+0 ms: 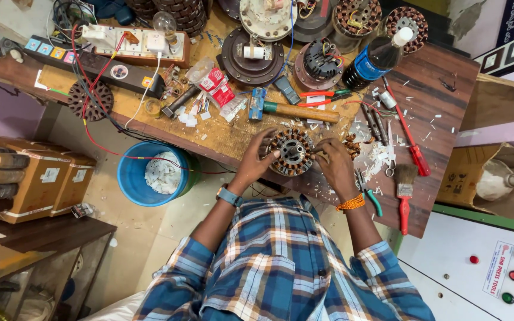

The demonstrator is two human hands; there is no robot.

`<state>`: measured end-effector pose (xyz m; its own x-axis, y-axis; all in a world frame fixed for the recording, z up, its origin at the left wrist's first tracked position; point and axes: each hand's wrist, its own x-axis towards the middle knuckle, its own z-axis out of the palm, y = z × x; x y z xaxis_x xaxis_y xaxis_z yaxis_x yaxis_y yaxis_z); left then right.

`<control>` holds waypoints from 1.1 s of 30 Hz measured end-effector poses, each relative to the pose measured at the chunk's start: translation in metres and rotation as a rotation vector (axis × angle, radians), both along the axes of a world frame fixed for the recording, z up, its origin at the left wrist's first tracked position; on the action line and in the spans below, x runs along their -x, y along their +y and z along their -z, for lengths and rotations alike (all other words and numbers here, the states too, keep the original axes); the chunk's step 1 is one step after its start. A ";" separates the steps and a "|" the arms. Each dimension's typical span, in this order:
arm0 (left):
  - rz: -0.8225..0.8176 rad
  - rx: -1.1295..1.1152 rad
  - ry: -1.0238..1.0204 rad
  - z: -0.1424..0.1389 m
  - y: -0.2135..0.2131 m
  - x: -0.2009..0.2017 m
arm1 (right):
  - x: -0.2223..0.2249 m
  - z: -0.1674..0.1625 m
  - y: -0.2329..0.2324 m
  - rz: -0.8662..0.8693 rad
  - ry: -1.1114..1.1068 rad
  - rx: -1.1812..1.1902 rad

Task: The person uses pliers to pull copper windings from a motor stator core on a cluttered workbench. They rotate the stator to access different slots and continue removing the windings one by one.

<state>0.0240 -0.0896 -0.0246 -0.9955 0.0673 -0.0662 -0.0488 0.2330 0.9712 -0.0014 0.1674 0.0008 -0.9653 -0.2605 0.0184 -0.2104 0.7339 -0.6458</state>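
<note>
Stator, left hand, right hand, both holding

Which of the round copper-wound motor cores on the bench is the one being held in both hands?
The stator core at the near bench edge, gripped between the left hand and right hand. The other wound cores sit untouched along the far side.

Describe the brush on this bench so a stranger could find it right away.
Start at the wooden workbench and go to its edge nearest the white control cabinet. The paintbrush lies there, right of the person's right hand. Unlike the red screwdriver beside it, it has dark bristles.
</note>
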 end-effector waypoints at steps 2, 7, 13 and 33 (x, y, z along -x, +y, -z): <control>-0.007 0.000 -0.072 0.001 0.000 -0.004 | 0.006 0.004 0.001 0.021 -0.099 -0.042; -0.057 -0.424 -0.213 0.003 -0.010 -0.010 | 0.032 0.014 0.014 0.287 -0.709 0.618; -0.133 -0.747 -0.227 0.002 -0.021 -0.010 | 0.042 0.013 0.077 0.545 -0.486 0.968; 0.174 0.214 -0.187 0.033 0.020 0.036 | -0.084 0.058 0.062 0.259 0.074 0.268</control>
